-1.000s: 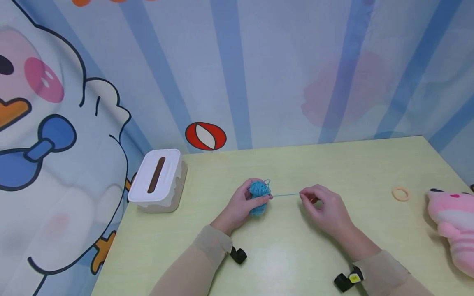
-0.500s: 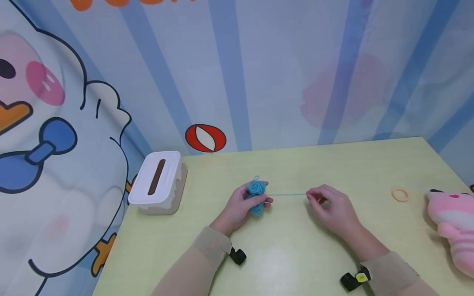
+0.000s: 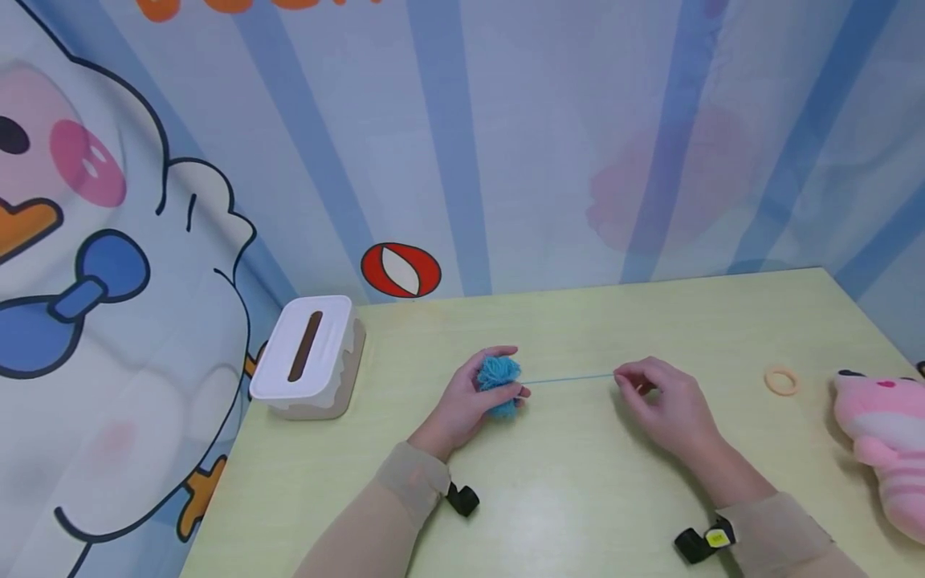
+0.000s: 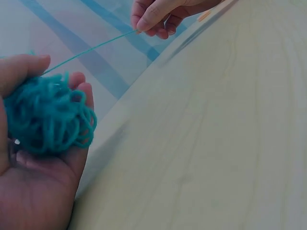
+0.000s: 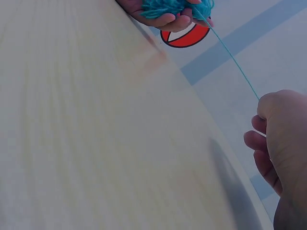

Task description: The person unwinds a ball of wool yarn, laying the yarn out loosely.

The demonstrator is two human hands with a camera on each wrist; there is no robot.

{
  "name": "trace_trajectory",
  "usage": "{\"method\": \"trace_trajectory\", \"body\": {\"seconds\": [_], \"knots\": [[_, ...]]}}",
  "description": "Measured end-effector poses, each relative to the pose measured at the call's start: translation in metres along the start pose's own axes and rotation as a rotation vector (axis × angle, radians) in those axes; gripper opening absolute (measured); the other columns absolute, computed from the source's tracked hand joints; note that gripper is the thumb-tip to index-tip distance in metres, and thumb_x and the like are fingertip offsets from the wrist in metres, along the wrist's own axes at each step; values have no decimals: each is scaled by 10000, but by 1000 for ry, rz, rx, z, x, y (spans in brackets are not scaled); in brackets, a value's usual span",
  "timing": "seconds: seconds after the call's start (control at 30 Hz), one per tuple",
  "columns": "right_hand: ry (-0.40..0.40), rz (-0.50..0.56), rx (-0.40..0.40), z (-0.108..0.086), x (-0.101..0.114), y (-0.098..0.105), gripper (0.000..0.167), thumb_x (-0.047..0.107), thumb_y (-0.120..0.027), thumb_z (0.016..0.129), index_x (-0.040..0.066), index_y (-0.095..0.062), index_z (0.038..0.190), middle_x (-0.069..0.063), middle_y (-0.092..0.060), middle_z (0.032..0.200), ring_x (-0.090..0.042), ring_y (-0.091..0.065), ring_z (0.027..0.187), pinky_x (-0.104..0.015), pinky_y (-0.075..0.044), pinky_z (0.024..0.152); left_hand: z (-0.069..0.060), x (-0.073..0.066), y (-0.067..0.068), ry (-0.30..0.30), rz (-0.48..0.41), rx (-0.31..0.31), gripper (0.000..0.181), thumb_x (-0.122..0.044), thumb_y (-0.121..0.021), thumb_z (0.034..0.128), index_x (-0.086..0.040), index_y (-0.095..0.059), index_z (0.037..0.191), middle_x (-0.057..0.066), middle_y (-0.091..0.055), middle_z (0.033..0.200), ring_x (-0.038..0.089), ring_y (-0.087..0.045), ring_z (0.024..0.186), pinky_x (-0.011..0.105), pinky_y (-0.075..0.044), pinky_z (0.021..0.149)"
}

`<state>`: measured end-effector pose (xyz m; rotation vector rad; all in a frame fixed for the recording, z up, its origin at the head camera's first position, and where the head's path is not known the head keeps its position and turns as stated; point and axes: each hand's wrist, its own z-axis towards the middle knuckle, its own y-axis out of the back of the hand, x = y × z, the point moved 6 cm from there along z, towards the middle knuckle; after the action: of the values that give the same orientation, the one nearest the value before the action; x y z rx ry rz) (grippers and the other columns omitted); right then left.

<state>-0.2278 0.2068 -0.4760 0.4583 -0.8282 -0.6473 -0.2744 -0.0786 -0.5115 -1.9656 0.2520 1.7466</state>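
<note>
A small bundle of blue yarn (image 3: 499, 371) sits in my left hand (image 3: 462, 401), the thumb laid across its middle and the fingers curled behind it. Loose loops stick out of the bundle (image 4: 53, 115) in the left wrist view. From it a single strand of yarn (image 3: 567, 379) runs taut to the right. My right hand (image 3: 668, 405) pinches the strand's far part between thumb and forefinger, its other fingers loosely bent, as the right wrist view also shows at the thumb side of the hand (image 5: 285, 129). Both hands are above the table.
A white-lidded box (image 3: 307, 353) with a brown slot stands at the table's back left. On the right lie a light wooden ring (image 3: 782, 380) and a pink plush toy (image 3: 885, 449). Behind the pale table (image 3: 564, 498) hangs a striped blue cloth (image 3: 535, 144) with cartoon prints.
My right hand has moved to the right, and the strand between the hands has grown longer. The yarn bundle has turned in my left hand, which stays nearly in place.
</note>
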Motion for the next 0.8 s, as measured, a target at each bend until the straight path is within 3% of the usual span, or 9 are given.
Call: {"method": "trace_trajectory", "body": {"seconds": [0.1, 0.2, 0.27, 0.43, 0.5, 0.7, 0.8], "knots": [[-16, -15, -3, 1, -3, 2, 171, -33, -846, 897, 84, -811, 1017, 3, -768, 875, -74, -668, 776, -103, -531, 732, 0, 1, 3, 19, 23, -24, 426, -45, -671, 1084, -31, -535, 1487, 200, -652, 1313, 170, -779, 1020, 273, -637, 989], [-35, -26, -4, 1, -6, 5, 154, -28, -837, 905, 73, -811, 1019, -14, -774, 882, -70, -665, 777, -92, -523, 731, 0, 0, 5, 15, 28, -35, 320, -68, -682, 1082, -94, -554, 1374, 180, -686, 1354, 188, -752, 1084, 264, -628, 984], [-42, -29, -9, 1, -7, 7, 152, -32, -832, 905, 66, -810, 1019, -23, -777, 887, -64, -662, 777, -84, -517, 732, 0, -1, 5, 9, 28, -36, 372, -69, -692, 1074, -111, -527, 1404, 173, -694, 1364, 187, -740, 1098, 259, -625, 981], [-54, -43, -11, 2, -8, 9, 142, -26, -829, 911, 61, -810, 1021, -30, -776, 886, -83, -664, 771, -81, -512, 727, 1, -2, 6, -5, 18, -13, 687, -50, -691, 1070, -142, -376, 1674, 101, -702, 1205, 170, -772, 1019, 287, -646, 973], [-59, -47, -9, 1, -9, 9, 140, -20, -830, 912, 63, -811, 1023, -29, -775, 887, -96, -667, 771, -85, -513, 726, 1, -2, 5, -11, 12, 1, 674, -44, -677, 1078, -123, -384, 1680, 81, -719, 1149, 176, -784, 999, 312, -656, 968], [-65, -58, -20, 1, -14, 11, 142, -12, -833, 908, 68, -811, 1023, -30, -773, 886, -118, -678, 764, -98, -516, 722, 0, -2, 8, 3, 16, -32, 328, -31, -664, 1079, -103, -551, 1378, 76, -707, 1187, 195, -752, 989, 308, -649, 939], [-72, -72, -25, 1, -16, 12, 131, -12, -821, 915, 65, -811, 1021, -31, -773, 881, -158, -692, 756, -100, -518, 725, 1, -2, 10, 8, 13, -59, 343, -31, -673, 1073, -127, -521, 1365, 124, -689, 1273, 217, -725, 1015, 293, -632, 952]]}}
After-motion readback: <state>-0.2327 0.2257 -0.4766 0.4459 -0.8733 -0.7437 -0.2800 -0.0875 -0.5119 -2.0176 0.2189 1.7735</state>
